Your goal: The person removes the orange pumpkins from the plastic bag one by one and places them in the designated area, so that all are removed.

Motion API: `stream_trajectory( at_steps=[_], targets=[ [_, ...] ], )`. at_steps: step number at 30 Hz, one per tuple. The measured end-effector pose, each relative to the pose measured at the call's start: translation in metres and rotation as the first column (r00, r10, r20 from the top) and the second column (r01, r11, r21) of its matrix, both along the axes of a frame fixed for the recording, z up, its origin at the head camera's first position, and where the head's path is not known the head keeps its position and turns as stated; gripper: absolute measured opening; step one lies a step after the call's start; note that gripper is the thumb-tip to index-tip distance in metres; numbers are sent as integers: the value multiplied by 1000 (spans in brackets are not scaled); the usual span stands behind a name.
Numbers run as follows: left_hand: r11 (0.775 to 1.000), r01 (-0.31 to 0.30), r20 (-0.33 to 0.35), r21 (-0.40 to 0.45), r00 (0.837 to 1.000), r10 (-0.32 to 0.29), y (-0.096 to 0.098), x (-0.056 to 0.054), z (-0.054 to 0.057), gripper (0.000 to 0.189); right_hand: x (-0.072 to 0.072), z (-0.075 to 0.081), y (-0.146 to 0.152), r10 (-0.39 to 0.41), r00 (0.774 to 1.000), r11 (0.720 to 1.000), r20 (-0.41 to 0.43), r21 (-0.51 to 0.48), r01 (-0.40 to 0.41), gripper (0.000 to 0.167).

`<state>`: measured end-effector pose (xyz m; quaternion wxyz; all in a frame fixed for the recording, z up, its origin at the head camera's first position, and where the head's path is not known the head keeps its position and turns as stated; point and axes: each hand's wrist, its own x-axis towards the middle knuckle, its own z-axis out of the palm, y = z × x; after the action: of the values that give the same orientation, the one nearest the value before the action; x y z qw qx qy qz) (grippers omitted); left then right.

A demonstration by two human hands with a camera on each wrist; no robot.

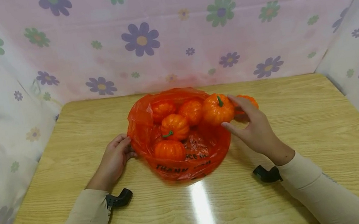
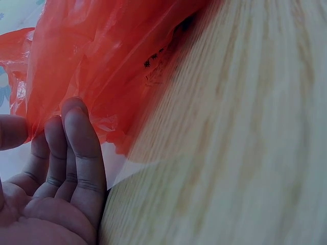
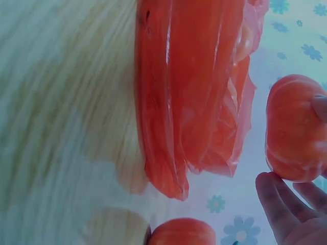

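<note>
My right hand (image 1: 256,131) holds a small orange toy pumpkin (image 1: 218,109) with a green stem between thumb and fingers, over the right rim of a red plastic bag (image 1: 153,167). In the right wrist view the held pumpkin (image 3: 296,127) is raised above the table, beside the bag (image 3: 199,92). The bag stands with its mouth spread wide and dark lettering on its front. Several orange pumpkins (image 1: 175,127) lie inside. At the left rim, my left hand (image 1: 113,159) pinches the bag's plastic (image 2: 102,66) between thumb and fingers.
Another orange pumpkin (image 1: 250,101) sits on the wooden table (image 1: 307,119) behind my right hand, partly hidden by it. Flower-printed cloth (image 1: 173,30) hangs behind the table and along both sides. Dark devices (image 1: 121,199) are strapped at both wrists.
</note>
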<state>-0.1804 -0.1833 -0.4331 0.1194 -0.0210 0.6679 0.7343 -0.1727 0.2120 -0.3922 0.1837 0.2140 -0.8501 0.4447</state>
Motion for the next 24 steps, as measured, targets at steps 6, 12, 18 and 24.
stream_trajectory(
  at_steps=[6,12,18,24],
  targets=[
    [1000,7,4,-6,1000,-7,0,1,-1,17,-2,2,7,-47,998,999,-31,-12,46,79],
    [1000,3,-3,1,1000,-3,0,-1,-2,17,-8,5,14,-122,991,993,-53,-9,121,78],
    [1000,3,12,-4,1000,-3,0,0,-3,17,-12,6,22,-171,985,985,-24,-40,170,75],
    [1000,9,-5,-11,1000,-9,0,0,-1,17,-18,8,31,-227,974,972,-7,-62,226,74]
  ],
)
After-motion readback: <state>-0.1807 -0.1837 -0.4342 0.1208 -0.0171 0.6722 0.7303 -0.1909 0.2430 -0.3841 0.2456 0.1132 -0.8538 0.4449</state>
